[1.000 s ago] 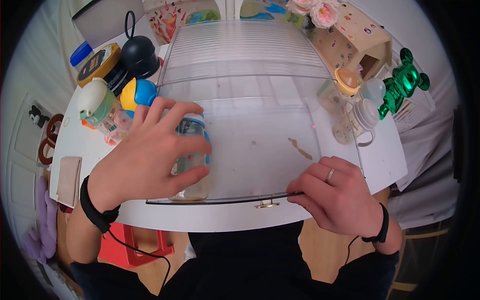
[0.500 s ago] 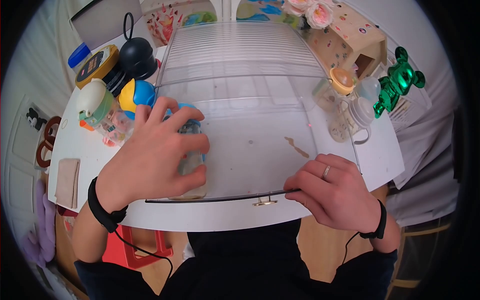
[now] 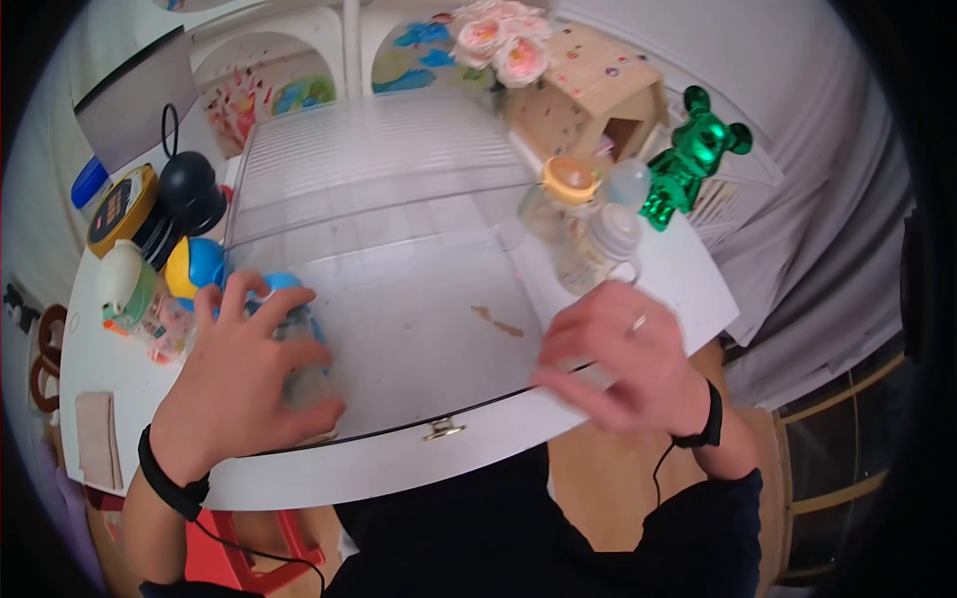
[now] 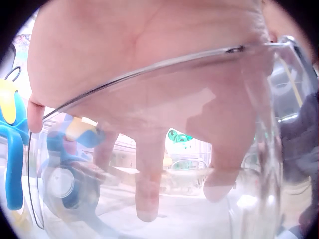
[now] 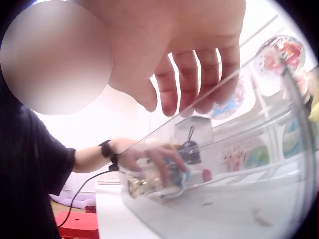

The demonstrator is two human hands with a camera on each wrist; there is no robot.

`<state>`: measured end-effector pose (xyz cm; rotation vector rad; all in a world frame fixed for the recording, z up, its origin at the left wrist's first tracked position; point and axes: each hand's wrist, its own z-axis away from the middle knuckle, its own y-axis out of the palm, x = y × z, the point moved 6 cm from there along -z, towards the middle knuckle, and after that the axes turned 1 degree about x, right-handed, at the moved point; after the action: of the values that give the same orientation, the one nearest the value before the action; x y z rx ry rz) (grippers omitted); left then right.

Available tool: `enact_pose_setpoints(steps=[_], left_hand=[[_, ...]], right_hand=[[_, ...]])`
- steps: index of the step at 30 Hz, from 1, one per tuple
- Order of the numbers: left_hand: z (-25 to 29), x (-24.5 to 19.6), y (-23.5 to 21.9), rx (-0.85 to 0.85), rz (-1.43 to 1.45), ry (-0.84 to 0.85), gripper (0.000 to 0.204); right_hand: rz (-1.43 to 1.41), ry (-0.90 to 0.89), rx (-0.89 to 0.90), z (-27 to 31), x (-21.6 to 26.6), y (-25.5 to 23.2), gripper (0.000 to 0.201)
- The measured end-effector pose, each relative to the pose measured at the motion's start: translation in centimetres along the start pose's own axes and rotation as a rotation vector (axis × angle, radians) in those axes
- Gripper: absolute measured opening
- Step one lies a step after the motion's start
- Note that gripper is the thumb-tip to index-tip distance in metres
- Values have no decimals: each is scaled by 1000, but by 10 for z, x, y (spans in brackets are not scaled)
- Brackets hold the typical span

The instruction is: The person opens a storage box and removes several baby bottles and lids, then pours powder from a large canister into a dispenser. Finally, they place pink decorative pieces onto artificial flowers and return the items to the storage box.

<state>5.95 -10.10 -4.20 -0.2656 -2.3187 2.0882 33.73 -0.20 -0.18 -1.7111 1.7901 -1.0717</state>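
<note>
Clear bin (image 3: 399, 199) is holding one bottle (image 3: 299, 349); our left hand (image 3: 239, 384) is gripping it, right hand (image 3: 613, 364) pinching the rim; other bottles (image 3: 583, 224) are waiting outside.

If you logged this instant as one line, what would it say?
left hand: grips bottle in clear bin | right hand: on bin's front rim | table: bottles, toys

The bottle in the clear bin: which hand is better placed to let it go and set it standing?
Left. The left hand already grips the bottle inside the bin; the right hand is at the front rim.
</note>
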Motion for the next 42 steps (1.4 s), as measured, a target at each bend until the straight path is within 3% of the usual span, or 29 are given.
enact_pose_setpoints(steps=[2,4,7,10,14,21,27,29,31,34,37,38,42], left_hand=[[0,0,-1,-9,14,8,37],[1,0,-1,-12,24,11,38],[2,1,0,-11,31,14,38],[3,2,-1,-8,36,5,38],[2,0,-2,13,31,-3,41],[3,4,-1,-5,41,6,50],[3,4,-2,-21,9,27,50],[2,3,-3,-15,16,21,51],[4,4,-4,-3,7,28,54],[1,4,-5,7,-5,41,64],[0,4,-7,41,6,5,78],[0,4,-7,55,14,-18,82],[-1,4,-10,68,19,-40,94]], right_hand=[[155,104,-152,8,-27,-35,12],[256,318,-270,22,-65,-60,10],[283,610,-270,49,-127,-70,28],[251,696,-210,63,-144,-55,53],[301,758,-120,52,-135,-34,70],[307,716,-123,50,-150,-28,66],[372,725,-268,37,-103,-84,53],[290,573,-361,23,-81,-108,50],[-34,474,-432,0,-58,-114,48],[-351,528,-120,-38,-34,-81,50],[-332,589,233,-71,-26,-18,55],[-274,505,265,-80,-28,3,59],[-238,581,530,-107,-47,69,62]])
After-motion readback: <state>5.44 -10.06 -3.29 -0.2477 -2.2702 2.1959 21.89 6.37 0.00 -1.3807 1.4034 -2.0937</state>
